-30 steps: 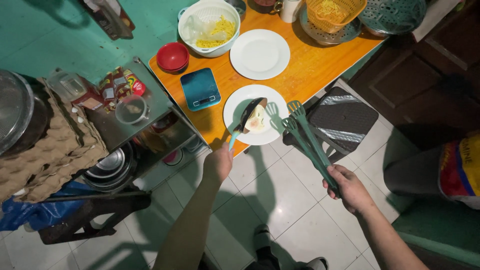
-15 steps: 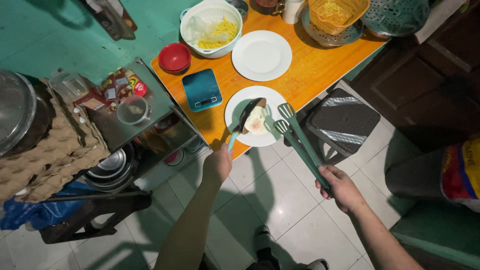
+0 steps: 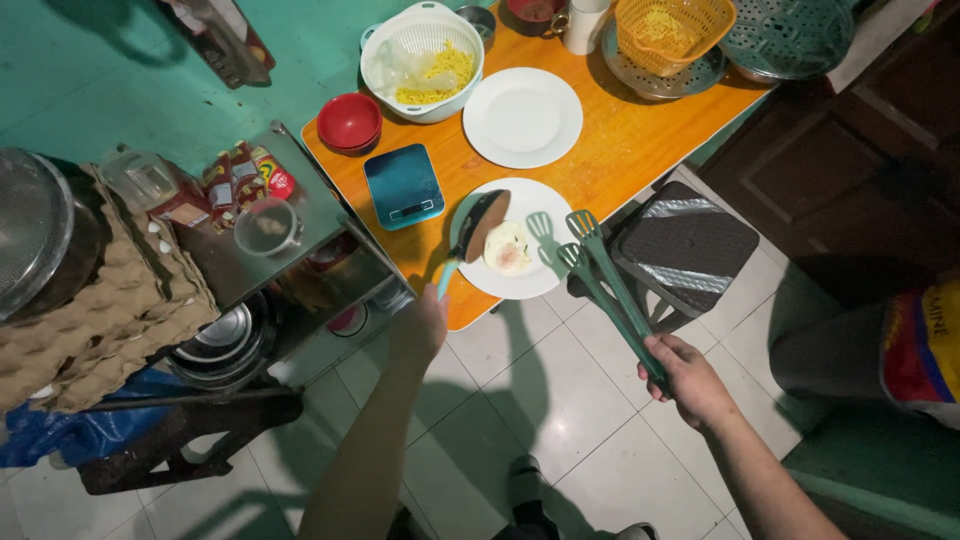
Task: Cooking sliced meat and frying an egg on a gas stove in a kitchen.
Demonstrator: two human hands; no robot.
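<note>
Two hands of yours were in view, and neither showed its fingers fully: your left hand was seen from the back, so the grip itself was hidden, though it was plainly closed round the pale blue handle of a dark spatula. Your right hand was wrapped shut about the handle end of the green tongs, whose two slotted heads stood a little apart, beyond your knuckles.

Two white plates lay on the orange table: the near plate just past your left hand, and an empty plate farther off. One fried egg sat on the near plate, between the spatula blade and the tong heads (whether either tool touched it, you could not have told from here).

One red bowl and one blue kitchen scale lay ahead and left of your left hand. One white colander with yellow noodles sat beyond them; one orange basket was cut off at the top edge. Beneath the tongs stood one dark stool. Someone's clothing showed at the far right, mostly out of frame.
</note>
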